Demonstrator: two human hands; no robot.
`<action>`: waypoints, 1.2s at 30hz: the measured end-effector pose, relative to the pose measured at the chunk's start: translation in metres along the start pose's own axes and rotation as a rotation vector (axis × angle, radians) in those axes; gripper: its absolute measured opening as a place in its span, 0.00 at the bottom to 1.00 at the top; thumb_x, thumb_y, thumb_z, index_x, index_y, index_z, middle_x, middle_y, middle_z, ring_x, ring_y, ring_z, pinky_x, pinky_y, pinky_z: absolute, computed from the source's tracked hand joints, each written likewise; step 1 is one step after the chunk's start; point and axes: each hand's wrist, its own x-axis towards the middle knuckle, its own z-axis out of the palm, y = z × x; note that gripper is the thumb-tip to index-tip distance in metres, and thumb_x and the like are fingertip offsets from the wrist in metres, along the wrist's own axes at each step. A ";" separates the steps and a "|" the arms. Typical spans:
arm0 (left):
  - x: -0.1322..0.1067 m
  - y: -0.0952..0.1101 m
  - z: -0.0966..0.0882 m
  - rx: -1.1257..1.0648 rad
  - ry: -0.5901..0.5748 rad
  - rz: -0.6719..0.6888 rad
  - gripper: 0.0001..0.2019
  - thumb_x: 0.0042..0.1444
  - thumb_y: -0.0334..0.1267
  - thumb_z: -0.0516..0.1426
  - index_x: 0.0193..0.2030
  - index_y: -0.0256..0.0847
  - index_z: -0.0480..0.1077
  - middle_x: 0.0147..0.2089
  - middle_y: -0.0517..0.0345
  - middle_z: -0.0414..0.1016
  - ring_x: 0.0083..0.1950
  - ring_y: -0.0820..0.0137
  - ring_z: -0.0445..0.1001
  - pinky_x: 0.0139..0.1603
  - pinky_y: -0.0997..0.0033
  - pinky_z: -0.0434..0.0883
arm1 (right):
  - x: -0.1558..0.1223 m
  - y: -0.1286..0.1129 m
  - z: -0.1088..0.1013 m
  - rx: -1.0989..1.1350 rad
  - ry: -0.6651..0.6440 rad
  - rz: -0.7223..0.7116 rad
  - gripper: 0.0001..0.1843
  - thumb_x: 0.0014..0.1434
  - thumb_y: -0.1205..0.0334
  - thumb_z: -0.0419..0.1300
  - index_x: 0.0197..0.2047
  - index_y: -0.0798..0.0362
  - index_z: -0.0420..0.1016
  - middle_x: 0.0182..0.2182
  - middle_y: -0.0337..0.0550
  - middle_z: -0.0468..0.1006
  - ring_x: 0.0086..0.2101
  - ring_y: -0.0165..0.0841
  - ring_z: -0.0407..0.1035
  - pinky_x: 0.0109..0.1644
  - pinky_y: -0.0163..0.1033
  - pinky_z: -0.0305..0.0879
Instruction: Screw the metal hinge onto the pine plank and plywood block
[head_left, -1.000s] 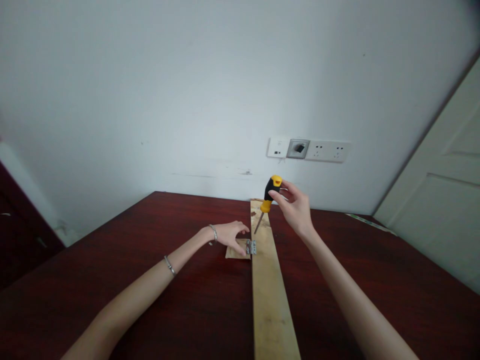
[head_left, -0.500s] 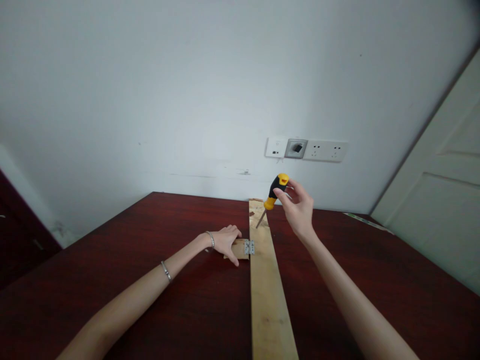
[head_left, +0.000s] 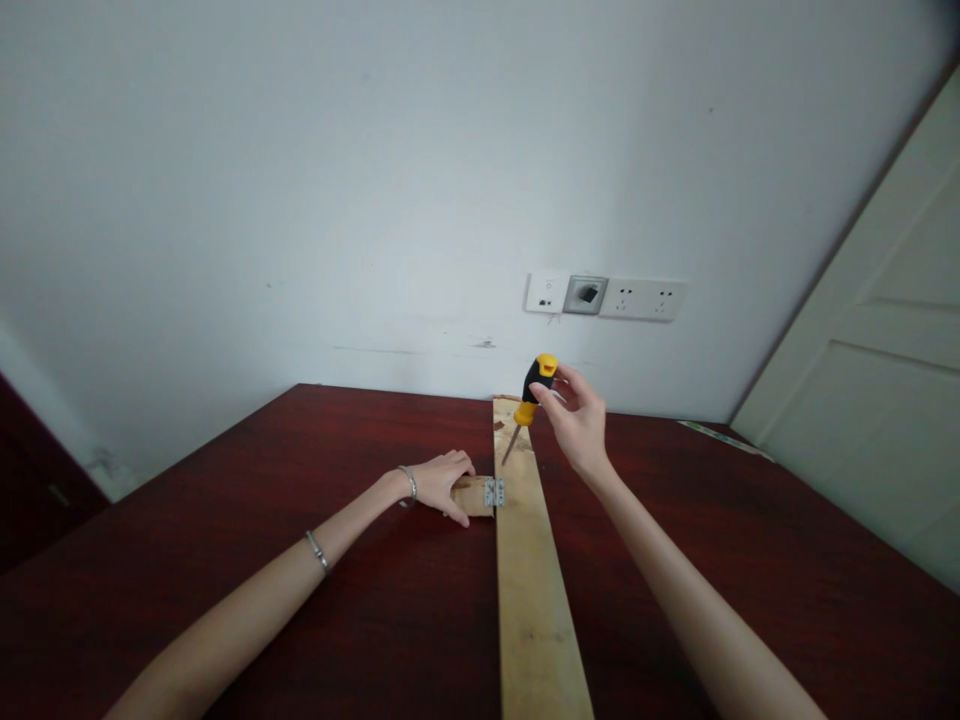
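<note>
A long pale wooden plank (head_left: 534,590) lies on the dark red table (head_left: 360,620), reaching back toward the wall. Against its left edge sits a small wooden block (head_left: 472,497), and a metal hinge (head_left: 494,491) spans the joint between the two. My left hand (head_left: 436,484) grips the block from the left, thumb at the near edge and fingers at the far edge. In my right hand (head_left: 581,425) is a yellow and black screwdriver (head_left: 537,384), held tilted by its handle. Its shaft points down-left over the plank, just beyond the hinge; whether the tip touches wood I cannot tell.
A pale wall (head_left: 375,200) rises behind the table, with a row of sockets and switches (head_left: 641,299) on it. At the right stands a white panelled door (head_left: 885,400). A thin printed strip (head_left: 724,440) lies at the table's back right.
The screwdriver in my right hand has shifted left and slightly down, its tip closer to the hinge. My left hand stays on the block. The whole view has drifted slightly.
</note>
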 end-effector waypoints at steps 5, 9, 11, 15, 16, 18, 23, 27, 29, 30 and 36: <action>-0.007 0.004 0.000 -0.036 0.029 0.002 0.38 0.34 0.56 0.66 0.49 0.35 0.62 0.48 0.49 0.64 0.48 0.60 0.64 0.49 0.63 0.64 | 0.000 -0.002 0.000 -0.005 0.008 0.001 0.20 0.49 0.54 0.64 0.45 0.51 0.73 0.43 0.47 0.76 0.41 0.37 0.72 0.47 0.46 0.71; -0.011 0.009 0.004 -0.050 0.088 0.012 0.38 0.39 0.56 0.65 0.54 0.35 0.61 0.50 0.47 0.64 0.50 0.59 0.65 0.51 0.62 0.64 | 0.000 -0.003 0.000 -0.008 0.013 0.002 0.20 0.49 0.54 0.64 0.45 0.51 0.73 0.44 0.48 0.76 0.42 0.37 0.72 0.47 0.46 0.71; -0.012 0.011 0.005 -0.047 0.120 0.004 0.40 0.39 0.56 0.65 0.55 0.35 0.60 0.50 0.46 0.64 0.50 0.58 0.65 0.51 0.61 0.64 | -0.001 -0.002 0.002 0.011 0.008 0.005 0.20 0.48 0.54 0.64 0.45 0.52 0.73 0.43 0.47 0.76 0.42 0.37 0.72 0.48 0.46 0.71; -0.011 0.013 0.007 -0.030 0.145 -0.002 0.37 0.39 0.54 0.65 0.53 0.34 0.64 0.49 0.46 0.65 0.49 0.59 0.65 0.51 0.61 0.65 | -0.004 0.000 0.006 0.032 -0.012 0.022 0.20 0.48 0.55 0.65 0.44 0.52 0.73 0.43 0.47 0.76 0.42 0.37 0.72 0.48 0.46 0.70; -0.010 0.012 0.007 -0.028 0.149 0.007 0.35 0.39 0.53 0.65 0.51 0.34 0.65 0.48 0.47 0.66 0.49 0.59 0.66 0.51 0.62 0.65 | -0.005 0.001 0.007 0.033 -0.023 0.027 0.20 0.48 0.55 0.65 0.44 0.52 0.73 0.43 0.47 0.76 0.42 0.37 0.71 0.48 0.46 0.70; -0.009 0.011 0.008 -0.032 0.162 0.024 0.32 0.39 0.53 0.65 0.49 0.35 0.68 0.47 0.48 0.67 0.48 0.60 0.66 0.50 0.62 0.65 | -0.007 0.003 0.009 0.030 -0.045 0.030 0.20 0.48 0.54 0.65 0.44 0.51 0.72 0.43 0.47 0.75 0.42 0.37 0.71 0.48 0.46 0.70; -0.007 0.006 0.011 -0.067 0.183 0.028 0.31 0.38 0.54 0.65 0.46 0.35 0.70 0.46 0.49 0.68 0.47 0.61 0.66 0.49 0.64 0.65 | -0.010 0.006 0.010 0.013 -0.064 0.019 0.20 0.49 0.54 0.64 0.44 0.51 0.72 0.43 0.46 0.75 0.42 0.36 0.71 0.49 0.45 0.69; -0.006 0.004 0.011 -0.095 0.189 0.029 0.31 0.38 0.54 0.66 0.46 0.34 0.70 0.45 0.49 0.67 0.46 0.61 0.66 0.48 0.65 0.65 | -0.009 0.007 0.010 0.003 -0.063 0.014 0.20 0.49 0.53 0.64 0.45 0.51 0.72 0.43 0.46 0.75 0.42 0.36 0.71 0.49 0.46 0.69; -0.006 0.004 0.011 -0.092 0.187 0.027 0.32 0.38 0.54 0.66 0.47 0.34 0.70 0.44 0.49 0.67 0.46 0.62 0.65 0.49 0.65 0.65 | -0.009 0.007 0.009 0.001 -0.061 0.013 0.20 0.50 0.53 0.64 0.45 0.50 0.72 0.43 0.47 0.75 0.42 0.36 0.71 0.49 0.46 0.69; -0.006 0.003 0.011 -0.088 0.185 0.027 0.33 0.38 0.54 0.66 0.48 0.34 0.70 0.44 0.50 0.67 0.46 0.62 0.64 0.49 0.65 0.65 | -0.008 0.008 0.009 0.005 -0.062 0.011 0.20 0.50 0.53 0.64 0.45 0.50 0.72 0.43 0.47 0.75 0.42 0.36 0.71 0.49 0.46 0.69; -0.006 0.002 0.009 -0.074 0.197 0.074 0.33 0.39 0.54 0.66 0.49 0.35 0.69 0.43 0.51 0.67 0.45 0.62 0.63 0.51 0.63 0.63 | -0.009 0.010 0.010 -0.002 -0.062 -0.013 0.19 0.50 0.55 0.64 0.45 0.51 0.73 0.43 0.46 0.76 0.43 0.37 0.71 0.49 0.45 0.69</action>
